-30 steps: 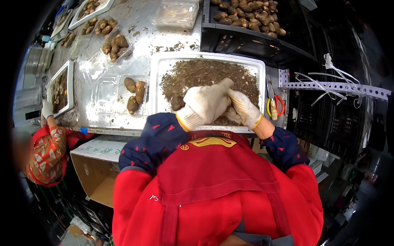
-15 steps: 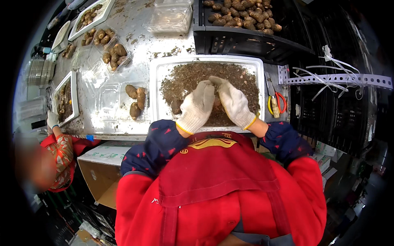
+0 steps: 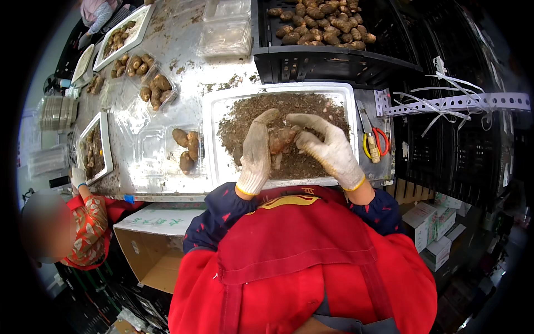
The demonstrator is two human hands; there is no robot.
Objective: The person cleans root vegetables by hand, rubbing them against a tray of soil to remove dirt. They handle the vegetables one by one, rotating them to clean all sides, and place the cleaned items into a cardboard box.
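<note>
A brown taro (image 3: 282, 139) is between my two gloved hands, above a white foam tray (image 3: 209, 133) of dark soil and scraps. My right hand (image 3: 328, 146) is closed on its right end, thumb and fingers curled about it. My left hand (image 3: 256, 150) is beside the taro's left end, palm facing it, fingers stretched out straight. Whether the left palm touches the taro is hard to tell. Part of another taro (image 3: 237, 155) shows in the soil left of my left hand.
Left of the tray, a clear plastic box (image 3: 151, 146) lies open with several taros (image 3: 187, 161). A black crate (image 3: 334, 64) of taros stands behind. Scissors (image 3: 380, 141) and a knife (image 3: 365, 119) lie right. A co-worker's gloved hand (image 3: 78, 177) is far left.
My hands, cupped together half a second ago, have moved apart. The taro now shows between them, with my right hand on its end. The whole view has shifted slightly.
</note>
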